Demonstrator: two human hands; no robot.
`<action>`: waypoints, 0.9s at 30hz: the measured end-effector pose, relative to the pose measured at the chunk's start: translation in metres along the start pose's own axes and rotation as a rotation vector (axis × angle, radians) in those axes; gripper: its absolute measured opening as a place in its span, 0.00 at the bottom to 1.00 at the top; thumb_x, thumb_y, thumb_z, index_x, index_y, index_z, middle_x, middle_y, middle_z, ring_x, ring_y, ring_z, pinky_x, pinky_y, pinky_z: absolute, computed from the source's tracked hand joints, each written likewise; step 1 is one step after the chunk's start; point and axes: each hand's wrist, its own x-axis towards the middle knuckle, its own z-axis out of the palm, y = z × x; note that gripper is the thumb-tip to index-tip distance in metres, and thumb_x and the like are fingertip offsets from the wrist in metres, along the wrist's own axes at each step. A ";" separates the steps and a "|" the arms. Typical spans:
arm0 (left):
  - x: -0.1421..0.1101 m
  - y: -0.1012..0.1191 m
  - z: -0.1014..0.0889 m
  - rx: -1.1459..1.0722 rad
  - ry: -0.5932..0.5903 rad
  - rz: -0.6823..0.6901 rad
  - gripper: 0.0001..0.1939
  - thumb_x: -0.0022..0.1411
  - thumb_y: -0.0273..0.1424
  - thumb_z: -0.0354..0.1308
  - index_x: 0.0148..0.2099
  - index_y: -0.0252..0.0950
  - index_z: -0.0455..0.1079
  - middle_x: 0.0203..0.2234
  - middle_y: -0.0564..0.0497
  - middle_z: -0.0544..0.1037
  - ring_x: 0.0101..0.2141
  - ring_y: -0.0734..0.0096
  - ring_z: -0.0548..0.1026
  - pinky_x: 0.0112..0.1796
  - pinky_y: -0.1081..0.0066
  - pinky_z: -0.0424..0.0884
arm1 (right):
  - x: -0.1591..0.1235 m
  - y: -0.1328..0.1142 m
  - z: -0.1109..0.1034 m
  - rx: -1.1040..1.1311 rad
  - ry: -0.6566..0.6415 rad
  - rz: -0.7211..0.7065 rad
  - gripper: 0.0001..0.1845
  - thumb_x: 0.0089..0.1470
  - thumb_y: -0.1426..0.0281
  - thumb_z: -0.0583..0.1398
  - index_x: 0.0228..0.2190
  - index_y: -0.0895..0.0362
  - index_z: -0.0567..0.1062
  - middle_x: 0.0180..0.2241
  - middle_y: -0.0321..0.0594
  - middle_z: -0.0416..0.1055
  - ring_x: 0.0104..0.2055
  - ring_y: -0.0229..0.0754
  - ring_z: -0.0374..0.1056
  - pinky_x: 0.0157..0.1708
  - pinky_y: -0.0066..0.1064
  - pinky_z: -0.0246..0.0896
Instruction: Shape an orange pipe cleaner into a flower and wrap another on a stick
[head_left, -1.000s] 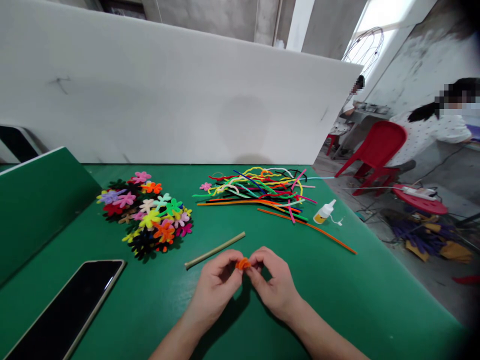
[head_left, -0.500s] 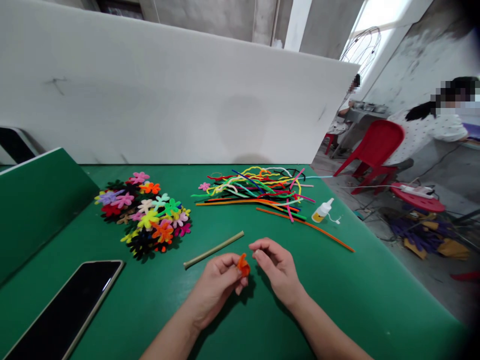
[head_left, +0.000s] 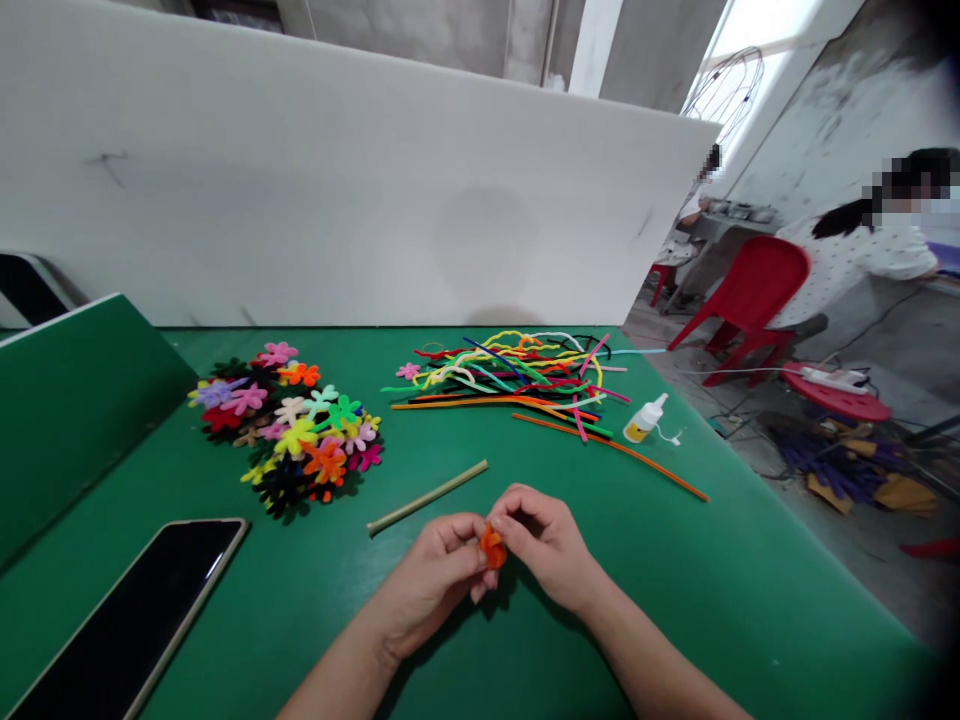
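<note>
A small orange pipe-cleaner piece [head_left: 492,547] is pinched between both my hands just above the green table [head_left: 675,600]. My left hand [head_left: 435,580] curls round it from the left. My right hand [head_left: 544,540] closes its fingertips on it from the right. A pale green stick [head_left: 427,497] lies on the table just beyond my left hand. Further back lies a loose pile of coloured pipe cleaners [head_left: 517,380], with one long orange pipe cleaner [head_left: 615,450] stretching to the right.
A heap of coloured felt flowers [head_left: 292,430] sits at the left. A dark phone [head_left: 127,620] lies near the left front. A small glue bottle [head_left: 645,420] lies by the table's right edge. A white board [head_left: 337,200] stands behind. A person sits on a red chair [head_left: 750,290] at the right.
Half a second ago my right hand had let go and hung apart from the orange piece; now it has come back and pinches it again beside my left hand.
</note>
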 end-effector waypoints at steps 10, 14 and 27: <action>0.000 0.001 0.001 -0.103 -0.092 -0.011 0.07 0.50 0.30 0.58 0.25 0.30 0.68 0.11 0.57 0.65 0.15 0.84 0.57 0.20 0.77 0.49 | -0.001 0.000 0.000 0.019 0.029 0.000 0.06 0.49 0.70 0.56 0.25 0.58 0.70 0.23 0.35 0.63 0.25 0.35 0.59 0.26 0.26 0.56; -0.001 0.002 0.001 -0.039 -0.062 -0.003 0.09 0.48 0.32 0.60 0.26 0.30 0.68 0.14 0.55 0.66 0.17 0.81 0.59 0.19 0.78 0.45 | 0.000 0.001 -0.001 0.007 0.032 -0.008 0.05 0.49 0.70 0.56 0.25 0.58 0.71 0.23 0.36 0.64 0.26 0.35 0.60 0.26 0.27 0.57; 0.000 0.000 -0.002 0.189 0.025 0.033 0.05 0.50 0.28 0.57 0.27 0.31 0.66 0.17 0.57 0.64 0.19 0.82 0.57 0.20 0.78 0.48 | 0.001 0.001 -0.006 0.028 0.014 -0.017 0.06 0.49 0.70 0.58 0.26 0.57 0.74 0.25 0.38 0.67 0.28 0.36 0.62 0.27 0.27 0.58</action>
